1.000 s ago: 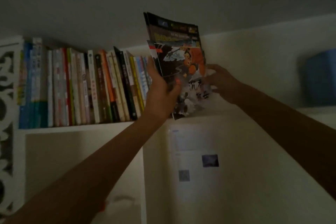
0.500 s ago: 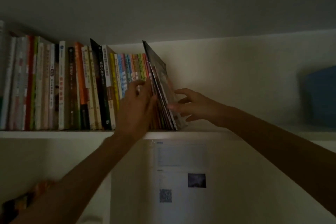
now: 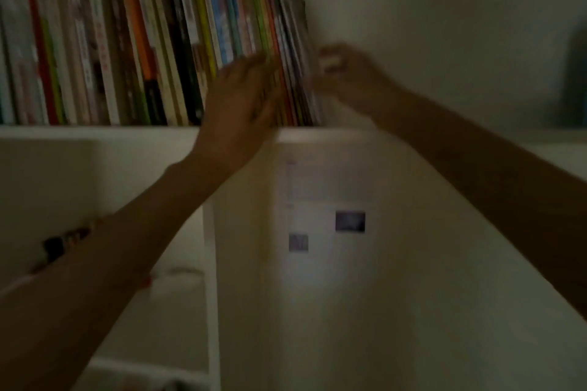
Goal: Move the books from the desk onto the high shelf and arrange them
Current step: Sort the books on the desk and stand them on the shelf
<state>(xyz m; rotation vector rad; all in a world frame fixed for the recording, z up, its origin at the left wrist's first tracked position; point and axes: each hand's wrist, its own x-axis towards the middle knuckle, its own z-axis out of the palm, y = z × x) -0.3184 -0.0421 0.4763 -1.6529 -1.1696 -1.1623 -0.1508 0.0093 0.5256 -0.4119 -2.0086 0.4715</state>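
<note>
At the right end of the book row [image 3: 152,41] on the high shelf [image 3: 95,132], the left hand [image 3: 244,95] lies with fingers extended flat against the outermost thin spines, pressing them toward the row rather than gripping. The right hand [image 3: 343,73] sits just beside the last volume, a dark-covered thin book [image 3: 290,19] that leans left against its neighbours; its fingers appear loosely curled, but motion blur prevents confirming whether they pinch the cover or merely touch it. The books stand on the shelf, none visibly in the air. Risk assessment: the end books tilt and no bookend or other support is visible to their right, so releasing both hands at once could let the thin volumes slide or fan out to the right and fall off the shelf edge. Uneven pressure from the left hand could also buckle the soft covers. Count: two hands, one shelf board, one continuous row of books; the individual spines are too blurred for a firm total, though well over a dozen are present. Below the shelf, a white panel carries a paper sheet [image 3: 327,209] with two dark printed squares.
</note>
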